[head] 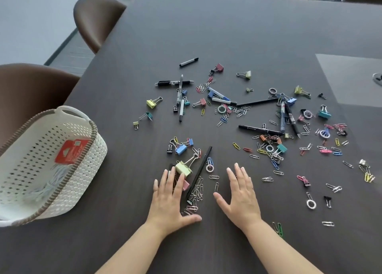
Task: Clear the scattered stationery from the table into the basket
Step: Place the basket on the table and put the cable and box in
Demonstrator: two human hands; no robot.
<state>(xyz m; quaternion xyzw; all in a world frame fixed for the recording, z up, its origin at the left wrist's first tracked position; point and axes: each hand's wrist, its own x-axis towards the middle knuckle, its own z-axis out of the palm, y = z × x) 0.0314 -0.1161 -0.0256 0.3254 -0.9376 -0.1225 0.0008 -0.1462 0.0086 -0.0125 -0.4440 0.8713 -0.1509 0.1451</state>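
Observation:
A white perforated basket [94, 149] stands tilted at the table's left edge, with a red label and pale threads inside. Pens, binder clips and paper clips lie scattered across the dark table [227, 36]. My left hand [172, 197] rests flat, fingers spread, on a small pile: a large yellow binder clip [184, 169], a pink clip and silver paper clips [198, 191] beside a black pen [199, 171]. My right hand [241, 195] lies flat and open to the right of that pile, with nothing in it.
Two brown chairs [95, 19] stand along the left side, more at the far edge. A pale translucent sheet [349, 77] lies at the right. A black marker [260, 129] and a blue binder clip [180, 149] lie beyond my hands.

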